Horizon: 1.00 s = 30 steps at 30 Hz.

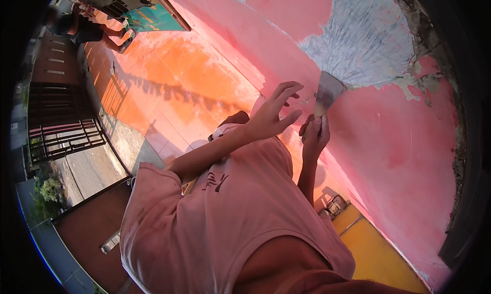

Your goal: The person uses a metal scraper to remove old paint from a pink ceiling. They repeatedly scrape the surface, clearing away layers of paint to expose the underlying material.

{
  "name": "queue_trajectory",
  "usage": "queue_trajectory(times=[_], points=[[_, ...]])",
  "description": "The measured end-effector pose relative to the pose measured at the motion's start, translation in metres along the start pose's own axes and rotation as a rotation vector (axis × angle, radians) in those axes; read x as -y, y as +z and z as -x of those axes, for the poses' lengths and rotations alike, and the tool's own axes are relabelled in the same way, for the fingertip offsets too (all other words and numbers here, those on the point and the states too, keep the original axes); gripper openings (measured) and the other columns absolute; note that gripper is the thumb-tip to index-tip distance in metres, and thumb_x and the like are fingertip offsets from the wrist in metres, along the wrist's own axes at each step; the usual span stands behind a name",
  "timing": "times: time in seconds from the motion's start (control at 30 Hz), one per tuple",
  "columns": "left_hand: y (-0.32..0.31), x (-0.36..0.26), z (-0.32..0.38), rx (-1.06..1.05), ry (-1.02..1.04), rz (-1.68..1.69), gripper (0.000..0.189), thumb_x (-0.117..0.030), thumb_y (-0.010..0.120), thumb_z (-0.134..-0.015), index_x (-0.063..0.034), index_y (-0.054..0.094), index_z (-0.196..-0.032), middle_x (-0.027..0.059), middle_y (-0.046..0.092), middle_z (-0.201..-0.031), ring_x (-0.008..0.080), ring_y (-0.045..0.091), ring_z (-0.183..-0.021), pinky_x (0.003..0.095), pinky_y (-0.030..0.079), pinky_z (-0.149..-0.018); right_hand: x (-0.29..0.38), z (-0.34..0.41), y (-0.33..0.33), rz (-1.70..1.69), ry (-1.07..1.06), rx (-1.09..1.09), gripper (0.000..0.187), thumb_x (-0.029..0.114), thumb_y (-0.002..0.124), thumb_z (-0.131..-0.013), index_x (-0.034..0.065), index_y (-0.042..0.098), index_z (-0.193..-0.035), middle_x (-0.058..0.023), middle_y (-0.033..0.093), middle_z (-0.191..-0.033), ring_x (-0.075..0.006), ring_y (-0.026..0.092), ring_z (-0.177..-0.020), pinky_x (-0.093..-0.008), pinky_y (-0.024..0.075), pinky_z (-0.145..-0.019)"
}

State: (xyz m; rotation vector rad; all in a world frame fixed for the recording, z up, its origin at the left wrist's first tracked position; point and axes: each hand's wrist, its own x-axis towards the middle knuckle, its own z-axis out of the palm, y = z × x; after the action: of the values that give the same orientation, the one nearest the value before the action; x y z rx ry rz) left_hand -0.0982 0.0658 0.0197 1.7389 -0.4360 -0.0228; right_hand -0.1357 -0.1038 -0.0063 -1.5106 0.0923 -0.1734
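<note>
My right hand (316,131) grips the short handle of a wide metal scraper (329,90). Its flared blade points up and away from me, at the wall; the blade's edge lies by the lower corner of a bare grey-white patch (368,44). Whether the edge presses on the wall, I cannot tell. Around that patch the wall (391,140) is painted pink, with ragged paint along the boundary. My left hand (274,112) hangs free to the left of the scraper, fingers apart and bent, holding nothing. Small chips or marks show on the wall between both hands.
Sunlit orange floor tiles (180,79) run along the wall's foot. Another person (90,31) stands far upper left, near a teal panel (153,18). A dark metal gate (65,140) is at left. Rough broken masonry (429,37) borders the wall; a yellow surface (376,252) lies lower right.
</note>
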Motion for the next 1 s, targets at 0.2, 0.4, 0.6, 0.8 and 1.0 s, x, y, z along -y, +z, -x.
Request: queue_trajectory(times=[0.2, 0.4, 0.6, 0.8, 1.0], points=[[0.016, -0.004, -0.016, -0.069, 0.160, -0.076, 0.069, -0.017, 0.060, -0.099, 0.0014, 0.026, -0.156, 0.0206, 0.025, -0.162, 0.0345, 0.039, -0.143, 0.0422, 0.045, -0.105, 0.003, -0.008, 0.004, -0.303, 0.185, 0.160, 0.045, 0.022, 0.040, -0.109, 0.0025, 0.040, -0.150, 0.0022, 0.049, -0.079, -0.0032, 0.042, -0.056, -0.0207, 0.0326, -0.048], [0.009, 0.000, -0.034, -0.161, 0.144, -0.122, 0.067, -0.024, 0.057, -0.100, 0.0061, 0.030, -0.153, 0.0232, 0.027, -0.162, 0.0382, 0.042, -0.141, 0.0405, 0.049, -0.101, 0.003, -0.028, 0.022, -0.268, 0.216, 0.237, 0.032, 0.024, 0.039, -0.110, 0.0021, 0.047, -0.133, -0.0015, 0.056, -0.083, -0.0048, 0.044, -0.053, -0.0193, 0.0322, -0.042], [0.001, 0.000, -0.048, -0.238, 0.105, -0.237, 0.068, -0.025, 0.062, -0.096, 0.0079, 0.036, -0.149, 0.0229, 0.031, -0.160, 0.0342, 0.067, -0.112, 0.0349, 0.059, -0.081, 0.005, -0.049, 0.027, -0.209, 0.188, 0.342, 0.034, 0.021, 0.040, -0.110, 0.0013, 0.047, -0.136, 0.0007, 0.056, -0.080, -0.0016, 0.040, -0.050, -0.0167, 0.0295, -0.041], [-0.002, 0.008, -0.055, -0.319, 0.079, -0.107, 0.067, -0.022, 0.061, -0.094, 0.0078, 0.037, -0.149, 0.0237, 0.032, -0.160, 0.0295, 0.074, -0.092, 0.0324, 0.060, -0.073, 0.015, -0.052, 0.045, -0.179, 0.213, 0.265, 0.032, 0.017, 0.041, -0.109, 0.0011, 0.049, -0.135, 0.0010, 0.057, -0.083, 0.0004, 0.042, -0.052, -0.0164, 0.0307, -0.042], [-0.013, 0.004, -0.057, -0.308, 0.030, -0.075, 0.064, -0.024, 0.063, -0.093, 0.0072, 0.043, -0.146, 0.0230, 0.036, -0.158, 0.0284, 0.074, -0.083, 0.0318, 0.059, -0.070, 0.023, -0.051, 0.057, -0.249, 0.237, 0.256, 0.034, 0.016, 0.040, -0.109, 0.0013, 0.047, -0.140, -0.0009, 0.060, -0.091, 0.0005, 0.045, -0.055, -0.0169, 0.0337, -0.043]])
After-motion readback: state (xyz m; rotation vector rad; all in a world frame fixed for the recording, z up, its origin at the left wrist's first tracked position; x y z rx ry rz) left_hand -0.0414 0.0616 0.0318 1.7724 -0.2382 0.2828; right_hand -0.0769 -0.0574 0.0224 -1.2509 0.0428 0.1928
